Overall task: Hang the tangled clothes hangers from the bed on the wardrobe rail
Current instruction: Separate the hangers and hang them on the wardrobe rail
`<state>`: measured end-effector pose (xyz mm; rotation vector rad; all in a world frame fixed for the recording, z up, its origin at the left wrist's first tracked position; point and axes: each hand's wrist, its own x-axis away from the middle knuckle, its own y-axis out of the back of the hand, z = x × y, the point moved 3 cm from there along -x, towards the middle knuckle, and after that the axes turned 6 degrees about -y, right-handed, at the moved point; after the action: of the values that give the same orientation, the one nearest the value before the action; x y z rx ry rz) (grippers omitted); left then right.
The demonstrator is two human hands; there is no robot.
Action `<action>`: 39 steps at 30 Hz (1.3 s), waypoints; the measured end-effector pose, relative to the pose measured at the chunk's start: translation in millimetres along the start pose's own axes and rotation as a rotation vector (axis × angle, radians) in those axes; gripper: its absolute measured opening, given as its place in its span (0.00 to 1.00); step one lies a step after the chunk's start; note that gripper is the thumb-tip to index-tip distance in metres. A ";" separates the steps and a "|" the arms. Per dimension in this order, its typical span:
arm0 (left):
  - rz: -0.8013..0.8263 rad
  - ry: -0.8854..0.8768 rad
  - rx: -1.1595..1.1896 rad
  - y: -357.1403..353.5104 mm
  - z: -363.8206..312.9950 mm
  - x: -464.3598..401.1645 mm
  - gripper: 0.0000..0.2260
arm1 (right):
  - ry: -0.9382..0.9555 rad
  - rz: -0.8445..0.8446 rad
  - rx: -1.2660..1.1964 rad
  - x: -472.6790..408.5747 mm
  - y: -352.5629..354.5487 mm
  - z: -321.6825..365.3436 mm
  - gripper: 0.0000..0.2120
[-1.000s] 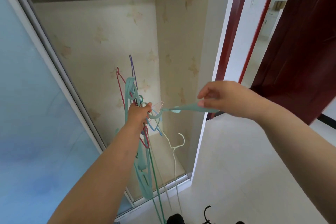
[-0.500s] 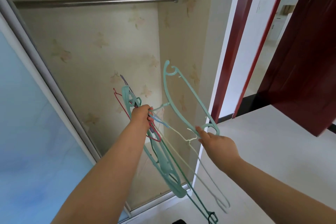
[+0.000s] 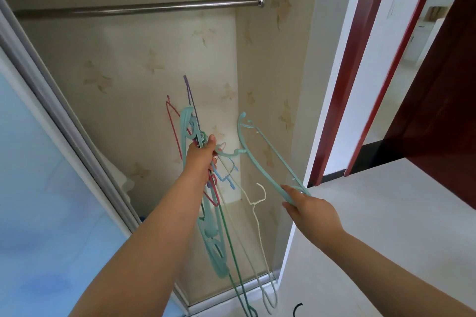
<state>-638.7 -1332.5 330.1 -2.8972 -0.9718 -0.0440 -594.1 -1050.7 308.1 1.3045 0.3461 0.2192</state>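
The left hand (image 3: 202, 159) squeezes a messy bunch of hangers (image 3: 216, 226) hanging down inside the wardrobe, and the right hand (image 3: 310, 210) pinches the end of one teal hanger (image 3: 260, 162) — its hook caught in the bunch — far below the bare rail (image 3: 144, 9).

Wardrobe rail (image 3: 139, 9): metal bar running across top of open wardrobe, right end fixed at side wall. Nothing hangs on it. It sits well above the fingertips of both hands. Pale floor (image 3: 373, 213) lies below and right of the right fingers; a dark curved item (image 3: 297, 309) rests on it at the bottom edge, identity unclear.
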 end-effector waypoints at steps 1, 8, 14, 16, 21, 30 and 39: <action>0.007 0.000 -0.004 1.5 -3.8 -2.0 0.10 | -0.026 0.003 -0.068 -2.7 0.0 -0.3 0.21; -0.019 -0.003 0.025 15.9 -17.9 -11.5 0.12 | -0.254 0.013 -0.769 -47.9 41.5 9.9 0.09; -0.041 -0.049 0.105 21.0 -32.6 -10.1 0.09 | -0.209 -0.052 -1.230 -130.1 117.2 55.5 0.13; -0.055 -0.066 0.123 22.0 -39.6 -8.6 0.07 | -0.202 -0.063 -1.345 -158.0 138.1 71.2 0.15; -0.073 -0.116 0.167 24.0 -58.9 -4.5 0.04 | -0.148 -0.082 -1.439 -213.7 175.7 100.4 0.15; -0.113 -0.149 0.211 29.1 -74.7 0.7 0.03 | -0.253 0.001 -1.406 -274.9 174.2 114.7 0.16; -0.077 -0.174 0.265 48.1 -74.5 -2.0 0.05 | -0.307 -0.227 -1.338 -288.8 138.3 69.0 0.05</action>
<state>-611.3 -1378.6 400.7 -2.6535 -1.0279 0.3129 -831.8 -1178.9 493.5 -0.0355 0.0276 0.0201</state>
